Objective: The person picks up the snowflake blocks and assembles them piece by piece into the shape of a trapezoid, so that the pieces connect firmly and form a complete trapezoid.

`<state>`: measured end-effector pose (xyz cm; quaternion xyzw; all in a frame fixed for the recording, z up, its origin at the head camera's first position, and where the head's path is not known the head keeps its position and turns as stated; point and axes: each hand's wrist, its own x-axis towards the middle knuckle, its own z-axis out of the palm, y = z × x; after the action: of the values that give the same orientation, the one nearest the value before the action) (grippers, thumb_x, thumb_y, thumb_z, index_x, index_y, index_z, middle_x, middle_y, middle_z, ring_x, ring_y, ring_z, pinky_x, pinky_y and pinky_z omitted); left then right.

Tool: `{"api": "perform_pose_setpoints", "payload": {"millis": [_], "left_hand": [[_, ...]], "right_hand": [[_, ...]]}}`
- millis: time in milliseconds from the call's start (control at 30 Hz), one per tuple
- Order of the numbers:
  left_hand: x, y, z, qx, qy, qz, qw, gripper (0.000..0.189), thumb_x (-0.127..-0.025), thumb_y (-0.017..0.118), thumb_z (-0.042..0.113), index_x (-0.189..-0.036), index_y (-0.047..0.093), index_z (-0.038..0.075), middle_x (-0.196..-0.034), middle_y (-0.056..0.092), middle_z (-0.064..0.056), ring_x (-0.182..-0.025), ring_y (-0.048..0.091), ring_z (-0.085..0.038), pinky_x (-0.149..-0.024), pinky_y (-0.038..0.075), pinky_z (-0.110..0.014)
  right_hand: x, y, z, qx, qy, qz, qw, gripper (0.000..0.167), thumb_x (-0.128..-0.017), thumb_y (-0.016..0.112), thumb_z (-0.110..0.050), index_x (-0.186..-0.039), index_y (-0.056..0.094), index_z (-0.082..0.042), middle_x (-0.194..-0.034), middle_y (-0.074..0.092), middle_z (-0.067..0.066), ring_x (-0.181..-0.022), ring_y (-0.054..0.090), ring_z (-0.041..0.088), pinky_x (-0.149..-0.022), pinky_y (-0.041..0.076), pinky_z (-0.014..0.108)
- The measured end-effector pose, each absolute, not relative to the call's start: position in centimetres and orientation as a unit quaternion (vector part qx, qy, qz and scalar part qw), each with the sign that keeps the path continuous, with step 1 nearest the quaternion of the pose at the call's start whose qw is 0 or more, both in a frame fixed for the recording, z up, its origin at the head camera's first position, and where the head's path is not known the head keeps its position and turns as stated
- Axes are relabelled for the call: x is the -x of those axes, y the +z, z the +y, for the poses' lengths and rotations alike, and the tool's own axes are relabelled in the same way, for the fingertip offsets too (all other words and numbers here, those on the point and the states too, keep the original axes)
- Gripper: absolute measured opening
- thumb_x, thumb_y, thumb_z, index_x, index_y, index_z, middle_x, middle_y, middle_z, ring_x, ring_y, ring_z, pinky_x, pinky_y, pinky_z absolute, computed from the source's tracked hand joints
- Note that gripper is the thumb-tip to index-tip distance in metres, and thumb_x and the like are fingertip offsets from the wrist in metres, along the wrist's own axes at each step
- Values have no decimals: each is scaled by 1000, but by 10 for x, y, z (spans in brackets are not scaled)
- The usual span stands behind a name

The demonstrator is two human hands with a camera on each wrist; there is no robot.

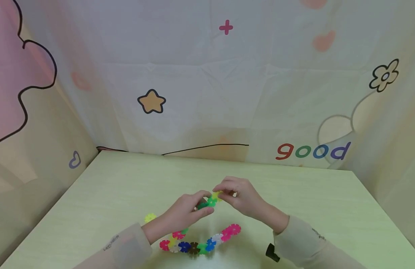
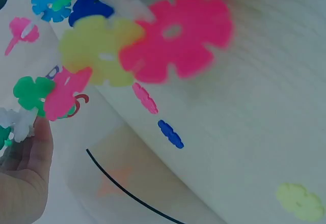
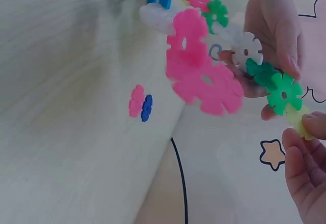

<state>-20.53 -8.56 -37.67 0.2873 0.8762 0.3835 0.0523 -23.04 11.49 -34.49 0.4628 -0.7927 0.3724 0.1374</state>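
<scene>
A chain of interlocking plastic flower discs runs between my hands and loops below them. My left hand [image 1: 185, 213] holds it near one end, fingers and thumb curled about the green discs [image 3: 283, 94]. The right hand [image 1: 242, 196] pinches a yellow disc [image 3: 295, 119] that meets the green one at that end. In the head view the lower part of the chain curves through red, white, dark blue, brown, green and blue to pink discs [image 1: 231, 229]. Part of it is hidden behind my left forearm. A white disc [image 3: 247, 49] shows beside the left palm.
Loose pink [image 2: 145, 98] and blue discs [image 2: 170, 134] lie on the table [image 1: 294, 209]. A pale yellow disc [image 2: 300, 202] lies apart from them. Printed cloth [image 1: 194, 93] stands behind the table. A small black piece [image 1: 272, 253] shows beside the right sleeve.
</scene>
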Motion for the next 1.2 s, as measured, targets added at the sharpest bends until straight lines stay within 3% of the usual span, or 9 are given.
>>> {"api": "perform_pose_setpoints", "payload": {"millis": [500,667,867,1200], "left_hand": [[205,-381,-88,-282,396,873,39,42,-88,49,41,-118,53,13,-88,65,5,-72,56,-2,-65,47,-17],[206,-385,-103,-254,399,880,31,35,-87,52,36,-112,55,11,-86,65,3,-73,58,-6,-64,47,-18],[205,-391,-132,-197,390,899,22,46,-86,51,42,-116,54,8,-90,67,1,-77,59,-9,-65,47,-20],[210,-393,-173,-141,373,917,5,52,-85,51,45,-118,53,4,-85,66,2,-75,58,-7,-63,46,-22]], "right_hand": [[231,-337,108,-464,344,-809,111,16,-77,66,-3,-92,66,-4,-81,65,4,-64,56,7,-59,48,16],[239,-344,107,-401,388,-829,46,22,-79,64,-11,-100,63,-6,-86,63,5,-68,57,7,-59,49,19],[257,-359,106,-325,424,-845,-33,22,-81,63,-14,-103,62,-8,-92,62,9,-71,58,12,-60,49,22],[277,-396,87,-312,373,-864,-133,25,-79,65,-9,-103,63,-5,-95,60,13,-72,55,15,-62,47,23]]}}
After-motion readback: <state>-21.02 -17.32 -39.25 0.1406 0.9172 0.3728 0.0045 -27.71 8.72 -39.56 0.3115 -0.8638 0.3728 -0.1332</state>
